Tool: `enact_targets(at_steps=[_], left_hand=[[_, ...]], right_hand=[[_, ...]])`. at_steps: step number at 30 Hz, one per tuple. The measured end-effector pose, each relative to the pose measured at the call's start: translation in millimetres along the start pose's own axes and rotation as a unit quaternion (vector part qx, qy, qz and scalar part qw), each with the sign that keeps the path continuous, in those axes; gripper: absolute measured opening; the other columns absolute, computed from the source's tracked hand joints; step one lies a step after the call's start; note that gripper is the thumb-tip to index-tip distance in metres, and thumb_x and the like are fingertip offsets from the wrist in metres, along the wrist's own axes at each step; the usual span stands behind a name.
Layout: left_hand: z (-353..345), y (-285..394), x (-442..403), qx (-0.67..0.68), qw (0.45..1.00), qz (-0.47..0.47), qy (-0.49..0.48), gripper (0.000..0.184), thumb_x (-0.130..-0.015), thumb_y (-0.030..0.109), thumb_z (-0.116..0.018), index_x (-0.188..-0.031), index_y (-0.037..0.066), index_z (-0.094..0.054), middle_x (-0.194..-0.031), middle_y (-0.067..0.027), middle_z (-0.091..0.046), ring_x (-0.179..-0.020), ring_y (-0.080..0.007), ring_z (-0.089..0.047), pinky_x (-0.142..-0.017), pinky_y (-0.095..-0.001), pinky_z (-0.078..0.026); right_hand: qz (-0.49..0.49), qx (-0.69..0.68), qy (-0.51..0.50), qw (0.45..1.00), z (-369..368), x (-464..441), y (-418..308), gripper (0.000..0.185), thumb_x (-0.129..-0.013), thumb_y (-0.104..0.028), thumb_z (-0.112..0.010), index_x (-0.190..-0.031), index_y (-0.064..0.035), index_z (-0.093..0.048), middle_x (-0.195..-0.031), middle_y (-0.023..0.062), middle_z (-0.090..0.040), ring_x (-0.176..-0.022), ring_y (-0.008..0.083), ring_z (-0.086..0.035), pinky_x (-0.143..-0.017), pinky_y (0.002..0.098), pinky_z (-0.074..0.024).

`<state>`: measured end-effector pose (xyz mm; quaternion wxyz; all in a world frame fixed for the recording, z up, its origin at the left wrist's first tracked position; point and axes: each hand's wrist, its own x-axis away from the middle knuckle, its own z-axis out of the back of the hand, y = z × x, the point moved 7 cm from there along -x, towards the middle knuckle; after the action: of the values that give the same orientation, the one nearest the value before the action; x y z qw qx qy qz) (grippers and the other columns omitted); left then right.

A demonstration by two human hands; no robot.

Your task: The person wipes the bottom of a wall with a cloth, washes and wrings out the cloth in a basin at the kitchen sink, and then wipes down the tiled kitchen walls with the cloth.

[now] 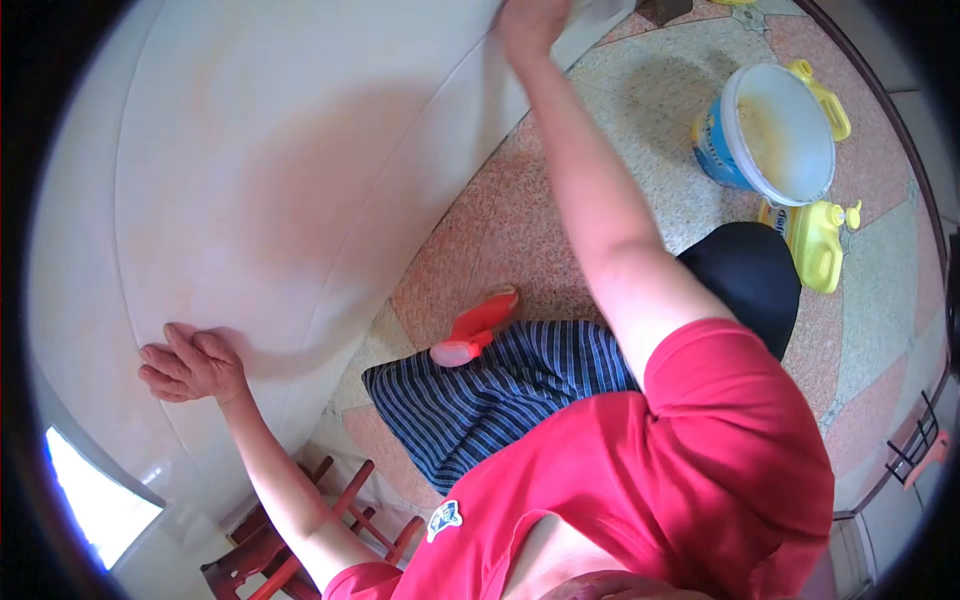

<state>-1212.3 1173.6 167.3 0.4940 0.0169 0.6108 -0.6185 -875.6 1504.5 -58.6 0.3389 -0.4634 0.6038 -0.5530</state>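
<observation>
White wall (250, 130) fills upper left of frame. Left hand (195, 368), left of frame, rests on it; fingers slightly apart, loosely bent, holding nothing visible, wall surface directly under them. Right hand (535, 30), top edge, over wall's border; fingers cropped, can't tell state. Bucket (716, 150) upper right, yellow bottle (820, 248) just below.

Here in the room is one head-worn camera; it looks from above the person (620, 440), forward and steeply down. The red shirt (720, 480) is very near to it, the pale wall (220, 130) spreads at left, the speckled floor (880, 300) at right.
</observation>
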Motion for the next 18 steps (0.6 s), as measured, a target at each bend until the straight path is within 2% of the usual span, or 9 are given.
enact_targets(at_steps=[3, 4, 7, 8, 10, 11, 13, 15, 18], left_hand=[[0.7, 3.3, -1.2, 0.001, 1.0, 0.004, 0.01, 0.033, -0.093, 0.027, -0.045, -0.118, 0.014, -0.062, -0.146, -0.0122, -0.035, -0.138, -0.0319, -0.026, -0.102, -0.0452, -0.023], [1.2, 3.9, -0.6, -0.004, 1.0, 0.008, 0.005, 0.032, -0.093, 0.027, -0.045, -0.117, 0.014, -0.062, -0.146, -0.0123, -0.035, -0.138, -0.0318, -0.026, -0.102, -0.0452, -0.023], [1.0, 4.4, -1.0, -0.02, 1.0, 0.018, -0.01, 0.032, -0.092, 0.027, -0.046, -0.116, 0.015, -0.063, -0.146, -0.0125, -0.035, -0.138, -0.0318, -0.026, -0.102, -0.0453, -0.023], [2.0, 2.3, -0.9, -0.026, 0.999, 0.017, -0.019, 0.032, -0.092, 0.026, -0.046, -0.116, 0.015, -0.064, -0.146, -0.0125, -0.035, -0.138, -0.0319, -0.025, -0.103, -0.0454, -0.022], [4.1, -0.1, -1.0, -0.011, 1.0, 0.016, -0.02, 0.032, -0.092, 0.026, -0.046, -0.115, 0.015, -0.064, -0.146, -0.0124, -0.036, -0.138, -0.0321, -0.025, -0.104, -0.0455, -0.021], [3.2, -0.9, -2.2, -0.005, 1.0, 0.019, -0.017, 0.031, -0.092, 0.026, -0.046, -0.114, 0.014, -0.064, -0.146, -0.0124, -0.036, -0.138, -0.0322, -0.024, -0.105, -0.0455, -0.02], [1.9, -5.8, -2.0, 0.004, 1.0, 0.016, -0.009, 0.031, -0.091, 0.026, -0.046, -0.113, 0.014, -0.065, -0.145, -0.013, -0.037, -0.138, -0.0324, -0.024, -0.105, -0.0457, -0.019], [2.8, -7.9, 2.7, 0.006, 1.0, 0.011, -0.007, 0.031, -0.091, 0.027, -0.046, -0.112, 0.014, -0.065, -0.145, -0.0136, -0.037, -0.139, -0.0325, -0.023, -0.106, -0.0458, -0.018], [-0.4, -0.6, 0.3, -0.009, 1.0, 0.005, -0.001, 0.031, -0.091, 0.026, -0.046, -0.112, 0.013, -0.065, -0.145, -0.0151, -0.037, -0.139, -0.0329, -0.023, -0.105, -0.0455, -0.019]], right_hand=[[0.003, -0.033, 0.014, 0.999, -6.5, -14.6, 22.9, 0.051, -0.094, -0.025, -0.044, -0.132, 0.0077, -0.036, -0.136, 0.0213, -0.037, -0.118, 0.0338, -0.044, -0.097, 0.0417, -0.0361], [0.093, -0.132, 0.098, 0.982, 0.2, 18.4, 15.2, 0.053, -0.093, -0.027, -0.046, -0.129, 0.0088, -0.034, -0.131, 0.0267, -0.043, -0.124, 0.0378, -0.038, -0.102, 0.0417, -0.0293], [0.14, 0.011, 0.107, 0.984, -57.5, 119.6, 64.6, 0.059, -0.092, -0.028, -0.046, -0.136, 0.0072, -0.026, -0.136, 0.0274, -0.035, -0.129, 0.0376, -0.033, -0.107, 0.042, -0.0258], [0.108, 0.095, 0.004, 0.99, -77.8, 162.8, 78.7, 0.062, -0.09, -0.027, -0.048, -0.137, 0.0059, -0.024, -0.135, 0.0281, -0.035, -0.129, 0.0391, -0.032, -0.107, 0.0431, -0.0253], [0.034, 0.207, -0.258, 0.943, -109.6, 242.0, 112.9, 0.068, -0.086, -0.026, -0.054, -0.138, 0.0035, -0.022, -0.134, 0.0294, -0.033, -0.128, 0.0419, -0.031, -0.108, 0.0452, -0.0242], [-0.047, 0.049, -0.374, 0.925, -111.4, 266.0, 112.8, 0.07, -0.085, -0.027, -0.056, -0.138, 0.0028, -0.022, -0.134, 0.0304, -0.032, -0.129, 0.0434, -0.029, -0.108, 0.0469, -0.0232], [0.031, 0.01, -0.233, 0.972, -97.2, 241.1, 97.5, 0.067, -0.084, -0.026, -0.058, -0.135, 0.0037, -0.026, -0.133, 0.0289, -0.034, -0.127, 0.0433, -0.031, -0.107, 0.0485, -0.0243], [0.12, 0.314, -0.076, 0.939, -88.9, 188.4, 96.8, 0.063, -0.086, -0.022, -0.056, -0.134, 0.0071, -0.027, -0.137, 0.0258, -0.032, -0.128, 0.0405, -0.03, -0.108, 0.0482, -0.0217], [0.022, 0.018, 0.103, 0.994, -32.5, 33.9, 115.9, 0.051, -0.095, -0.028, -0.037, -0.127, 0.0112, -0.039, -0.131, 0.0227, -0.044, -0.123, 0.0338, -0.039, -0.105, 0.0427, -0.0284]])
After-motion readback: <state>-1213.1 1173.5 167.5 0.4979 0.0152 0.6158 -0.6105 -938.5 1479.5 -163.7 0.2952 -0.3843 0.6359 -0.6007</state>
